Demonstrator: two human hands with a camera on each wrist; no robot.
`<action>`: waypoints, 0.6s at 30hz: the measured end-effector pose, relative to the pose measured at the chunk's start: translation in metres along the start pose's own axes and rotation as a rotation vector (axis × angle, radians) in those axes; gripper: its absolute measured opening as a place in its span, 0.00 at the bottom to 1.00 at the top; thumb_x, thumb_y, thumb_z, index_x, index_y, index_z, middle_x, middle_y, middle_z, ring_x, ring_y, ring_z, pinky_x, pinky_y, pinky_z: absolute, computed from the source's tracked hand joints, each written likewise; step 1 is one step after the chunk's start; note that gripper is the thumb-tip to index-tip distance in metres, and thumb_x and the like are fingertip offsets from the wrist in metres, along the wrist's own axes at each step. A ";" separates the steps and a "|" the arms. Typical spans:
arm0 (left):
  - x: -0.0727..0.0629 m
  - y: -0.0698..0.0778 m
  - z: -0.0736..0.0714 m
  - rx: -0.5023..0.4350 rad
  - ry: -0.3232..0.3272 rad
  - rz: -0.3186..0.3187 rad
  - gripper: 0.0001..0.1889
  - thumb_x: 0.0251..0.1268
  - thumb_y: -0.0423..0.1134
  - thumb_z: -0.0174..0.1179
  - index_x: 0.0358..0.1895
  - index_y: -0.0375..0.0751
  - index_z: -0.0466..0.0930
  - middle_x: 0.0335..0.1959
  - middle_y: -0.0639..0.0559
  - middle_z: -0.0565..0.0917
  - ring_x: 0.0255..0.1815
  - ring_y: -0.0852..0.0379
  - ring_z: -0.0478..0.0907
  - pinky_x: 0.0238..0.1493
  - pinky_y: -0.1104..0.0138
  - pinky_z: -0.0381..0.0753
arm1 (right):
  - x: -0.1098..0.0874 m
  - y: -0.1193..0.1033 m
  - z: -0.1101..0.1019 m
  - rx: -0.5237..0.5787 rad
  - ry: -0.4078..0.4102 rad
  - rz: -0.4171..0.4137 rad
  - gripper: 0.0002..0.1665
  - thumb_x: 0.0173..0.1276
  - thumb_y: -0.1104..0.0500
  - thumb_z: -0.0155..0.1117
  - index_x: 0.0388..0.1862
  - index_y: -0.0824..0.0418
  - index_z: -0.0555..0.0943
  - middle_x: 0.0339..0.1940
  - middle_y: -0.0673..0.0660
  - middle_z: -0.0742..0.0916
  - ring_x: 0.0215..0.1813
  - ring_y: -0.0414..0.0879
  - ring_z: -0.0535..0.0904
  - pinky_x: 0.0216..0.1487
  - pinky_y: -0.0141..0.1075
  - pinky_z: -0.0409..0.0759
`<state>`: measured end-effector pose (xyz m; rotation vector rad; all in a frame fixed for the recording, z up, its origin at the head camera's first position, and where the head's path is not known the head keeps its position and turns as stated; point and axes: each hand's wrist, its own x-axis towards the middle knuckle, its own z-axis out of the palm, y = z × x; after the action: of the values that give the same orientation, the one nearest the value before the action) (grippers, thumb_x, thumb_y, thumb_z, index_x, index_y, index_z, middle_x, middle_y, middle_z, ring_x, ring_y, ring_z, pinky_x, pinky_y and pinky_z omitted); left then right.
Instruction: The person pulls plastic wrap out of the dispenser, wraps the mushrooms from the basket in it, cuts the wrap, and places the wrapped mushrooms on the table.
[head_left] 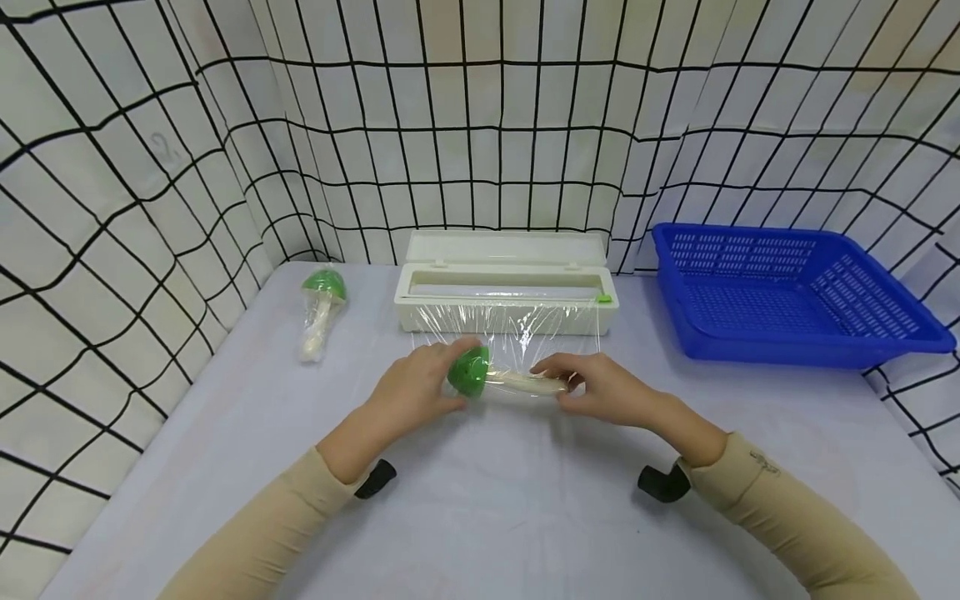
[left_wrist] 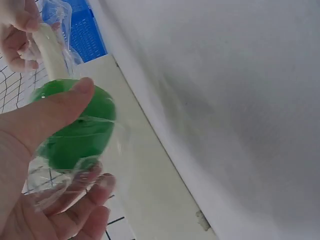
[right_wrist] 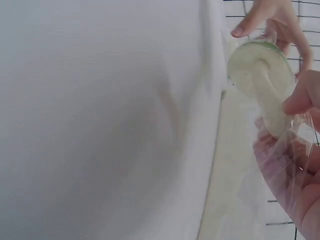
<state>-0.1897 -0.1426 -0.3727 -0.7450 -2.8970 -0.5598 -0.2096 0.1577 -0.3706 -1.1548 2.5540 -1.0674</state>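
A toy mushroom (head_left: 471,372) with a green cap and a pale stem lies sideways between the two hands, clear film around it. My left hand (head_left: 418,382) holds the cap, its thumb across the green top in the left wrist view. At the other end, my right hand (head_left: 609,390) pinches the tip of the stem (right_wrist: 270,95) through the film. Shiny cling film (head_left: 517,323) stretches from the mushroom back to a white film dispenser (head_left: 506,247), whose lid stands raised. Wrinkled film also bunches around the left fingers (left_wrist: 90,205).
Another green-capped mushroom (head_left: 325,286), wrapped in clear film, lies at the table's back left. A blue plastic basket (head_left: 787,352) stands at the back right. Black wire mesh (head_left: 465,129) encloses the white table (head_left: 517,533) at the back and sides. A green slider (head_left: 603,298) sits on the dispenser's right end.
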 end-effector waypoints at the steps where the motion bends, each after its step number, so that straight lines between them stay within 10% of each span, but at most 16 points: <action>1: 0.000 0.000 -0.001 -0.001 0.008 0.005 0.44 0.50 0.42 0.82 0.71 0.55 0.68 0.52 0.42 0.84 0.52 0.41 0.82 0.40 0.47 0.84 | 0.000 -0.001 -0.003 0.040 0.004 0.017 0.23 0.63 0.73 0.64 0.57 0.63 0.83 0.48 0.54 0.88 0.46 0.45 0.82 0.48 0.38 0.84; 7: -0.001 -0.001 -0.010 -0.014 0.086 0.035 0.40 0.52 0.41 0.81 0.70 0.53 0.72 0.59 0.45 0.83 0.58 0.42 0.80 0.48 0.47 0.84 | 0.000 -0.004 -0.018 0.162 0.020 0.095 0.17 0.67 0.71 0.63 0.54 0.64 0.84 0.51 0.56 0.88 0.49 0.48 0.81 0.52 0.39 0.83; 18: 0.000 -0.005 -0.022 -0.176 0.137 0.040 0.35 0.51 0.40 0.81 0.65 0.44 0.77 0.51 0.48 0.85 0.47 0.48 0.81 0.49 0.55 0.82 | 0.006 -0.014 -0.022 0.059 0.128 0.051 0.21 0.66 0.71 0.70 0.58 0.65 0.85 0.57 0.58 0.85 0.49 0.48 0.79 0.52 0.43 0.83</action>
<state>-0.1918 -0.1553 -0.3543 -0.7519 -2.7267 -0.8350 -0.2135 0.1588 -0.3443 -1.0327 2.6123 -1.2325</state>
